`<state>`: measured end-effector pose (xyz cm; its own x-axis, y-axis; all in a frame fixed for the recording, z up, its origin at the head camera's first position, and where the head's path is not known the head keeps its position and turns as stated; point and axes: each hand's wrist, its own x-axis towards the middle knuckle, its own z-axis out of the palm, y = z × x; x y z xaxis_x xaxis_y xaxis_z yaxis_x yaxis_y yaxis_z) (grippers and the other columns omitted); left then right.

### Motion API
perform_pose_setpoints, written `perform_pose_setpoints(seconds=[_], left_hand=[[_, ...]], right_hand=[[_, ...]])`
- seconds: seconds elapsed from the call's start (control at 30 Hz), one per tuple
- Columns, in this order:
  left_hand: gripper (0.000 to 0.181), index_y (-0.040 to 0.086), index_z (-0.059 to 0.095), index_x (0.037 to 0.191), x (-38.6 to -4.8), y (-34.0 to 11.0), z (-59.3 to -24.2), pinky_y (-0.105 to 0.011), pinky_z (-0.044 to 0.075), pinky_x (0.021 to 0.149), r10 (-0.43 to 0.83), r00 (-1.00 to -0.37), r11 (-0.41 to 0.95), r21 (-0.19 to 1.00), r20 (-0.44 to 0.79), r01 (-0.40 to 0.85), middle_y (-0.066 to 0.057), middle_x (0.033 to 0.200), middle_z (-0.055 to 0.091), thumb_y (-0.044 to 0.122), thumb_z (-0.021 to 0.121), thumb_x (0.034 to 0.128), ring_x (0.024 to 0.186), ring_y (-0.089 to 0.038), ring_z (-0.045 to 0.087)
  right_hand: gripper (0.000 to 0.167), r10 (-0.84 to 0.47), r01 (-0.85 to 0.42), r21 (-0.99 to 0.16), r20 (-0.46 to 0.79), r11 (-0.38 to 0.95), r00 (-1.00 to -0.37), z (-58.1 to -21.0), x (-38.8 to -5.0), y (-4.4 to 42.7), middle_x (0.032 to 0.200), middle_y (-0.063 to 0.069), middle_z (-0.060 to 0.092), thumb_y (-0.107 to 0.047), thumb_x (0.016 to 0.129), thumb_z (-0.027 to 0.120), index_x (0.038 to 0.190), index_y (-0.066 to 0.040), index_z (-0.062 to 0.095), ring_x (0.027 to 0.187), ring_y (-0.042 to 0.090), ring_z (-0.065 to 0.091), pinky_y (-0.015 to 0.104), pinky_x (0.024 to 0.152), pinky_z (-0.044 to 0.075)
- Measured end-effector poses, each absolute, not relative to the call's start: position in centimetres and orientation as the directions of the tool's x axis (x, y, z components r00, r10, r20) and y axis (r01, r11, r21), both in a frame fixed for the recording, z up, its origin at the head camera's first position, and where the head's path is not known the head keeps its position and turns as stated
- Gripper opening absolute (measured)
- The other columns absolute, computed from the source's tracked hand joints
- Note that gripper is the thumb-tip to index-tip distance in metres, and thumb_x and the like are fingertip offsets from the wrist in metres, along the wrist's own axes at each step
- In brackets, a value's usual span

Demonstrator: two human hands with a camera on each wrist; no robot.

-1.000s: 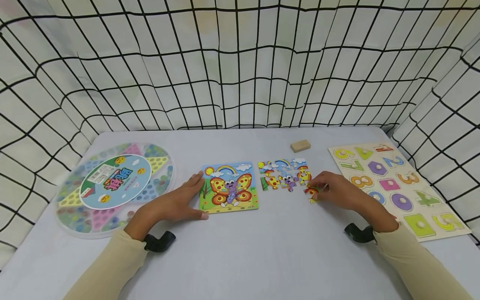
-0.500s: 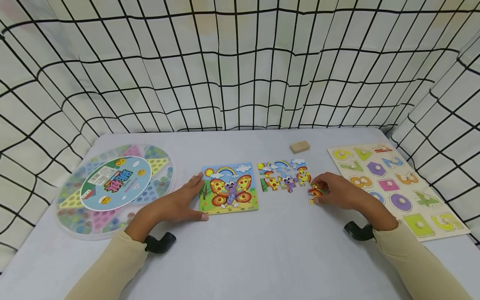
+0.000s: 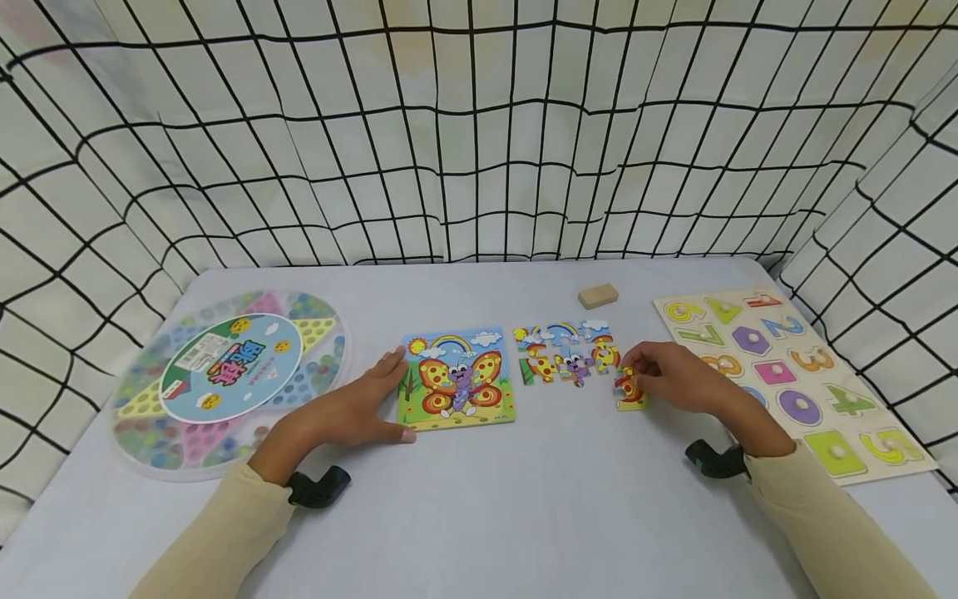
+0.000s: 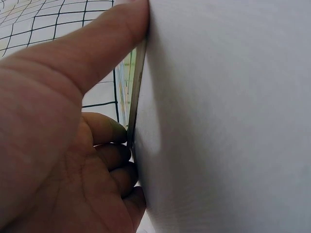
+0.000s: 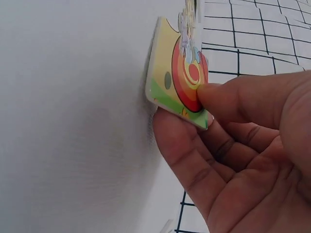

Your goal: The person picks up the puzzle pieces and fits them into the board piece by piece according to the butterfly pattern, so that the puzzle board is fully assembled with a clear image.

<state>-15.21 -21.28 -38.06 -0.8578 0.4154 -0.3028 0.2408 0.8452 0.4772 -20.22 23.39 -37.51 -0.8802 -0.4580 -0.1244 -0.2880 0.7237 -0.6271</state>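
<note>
A square butterfly picture board (image 3: 456, 378) lies flat in the middle of the table. My left hand (image 3: 359, 403) rests at its left edge, fingers along the side and thumb at the lower corner; the left wrist view shows the thumb and fingertips touching the board's edge. Right of the board lie joined jigsaw pieces (image 3: 565, 351) in two rows. My right hand (image 3: 677, 378) pinches a corner piece (image 5: 167, 80) with a red and yellow spiral, just below and right of the joined pieces. In the right wrist view the thumb lies on its printed face.
On the left lies a round board with beads (image 3: 232, 366) and a blue label. A number and shape board (image 3: 812, 378) stands under and beyond the right forearm. A small wooden block (image 3: 598, 296) lies behind the jigsaw; black netting surrounds the table's back and sides.
The corner piece has turned slightly in my right hand and more of it shows, as the fingers shifted a little at its right side. My left hand has stayed at the board.
</note>
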Motion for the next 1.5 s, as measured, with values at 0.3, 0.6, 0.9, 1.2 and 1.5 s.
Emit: perform_pose_setpoints(seconds=[0.3,0.6,0.9,1.2,1.5], left_hand=[[0.11,0.001,0.012,0.155,-15.0,-21.3,-38.0,-0.054,0.016,0.114,0.414,-0.858,0.846,0.477,-0.304,0.239,-0.013,0.162,-0.003,0.052,0.074,0.0805,0.147,-0.034,-0.001],[0.109,0.0,0.012,0.154,-15.1,-21.3,-37.9,-0.054,0.016,0.114,0.422,-0.857,0.843,0.476,-0.295,0.251,-0.014,0.162,-0.002,0.053,0.073,0.0812,0.147,-0.035,0.0],[0.11,0.001,0.011,0.155,-15.1,-21.3,-38.0,-0.054,0.015,0.114,0.415,-0.856,0.845,0.479,-0.307,0.238,-0.013,0.162,-0.003,0.053,0.074,0.0809,0.147,-0.034,-0.001],[0.111,0.003,0.011,0.155,-15.2,-21.3,-38.3,-0.053,0.015,0.115,0.418,-0.855,0.844,0.479,-0.306,0.241,-0.01,0.163,-0.005,0.055,0.073,0.0805,0.147,-0.032,-0.002],[0.111,0.001,0.012,0.155,-15.2,-21.3,-38.1,-0.054,0.016,0.114,0.419,-0.856,0.846,0.474,-0.304,0.245,-0.013,0.162,-0.004,0.054,0.073,0.0803,0.147,-0.034,-0.001]], right_hand=[[0.019,-0.497,-0.3,-0.672,-0.117,0.677,-0.86,-37.5,-20.7,22.9,0.093,0.005,0.06,0.0,0.092,0.061,0.111,0.0,0.063,0.086,0.022,0.053,0.027,0.069,0.05],[0.019,-0.533,-0.327,-0.694,-0.096,0.641,-0.841,-36.9,-21.3,21.5,0.091,0.006,0.06,0.001,0.091,0.062,0.11,0.001,0.063,0.084,0.022,0.054,0.025,0.066,0.05],[0.018,-0.551,-0.326,-0.748,-0.063,0.579,-0.832,-37.2,-22.0,19.6,0.091,0.007,0.062,0.001,0.091,0.063,0.109,0.002,0.065,0.081,0.022,0.058,0.026,0.066,0.053],[0.02,-0.548,-0.306,-0.791,-0.043,0.529,-0.836,-37.5,-22.5,17.6,0.091,0.008,0.062,0.0,0.09,0.066,0.11,0.003,0.065,0.081,0.022,0.059,0.028,0.066,0.055],[0.017,-0.554,-0.324,-0.783,-0.031,0.531,-0.832,-37.1,-22.3,14.9,0.089,0.006,0.062,-0.003,0.088,0.068,0.105,-0.003,0.065,0.08,0.022,0.059,0.029,0.065,0.053]])
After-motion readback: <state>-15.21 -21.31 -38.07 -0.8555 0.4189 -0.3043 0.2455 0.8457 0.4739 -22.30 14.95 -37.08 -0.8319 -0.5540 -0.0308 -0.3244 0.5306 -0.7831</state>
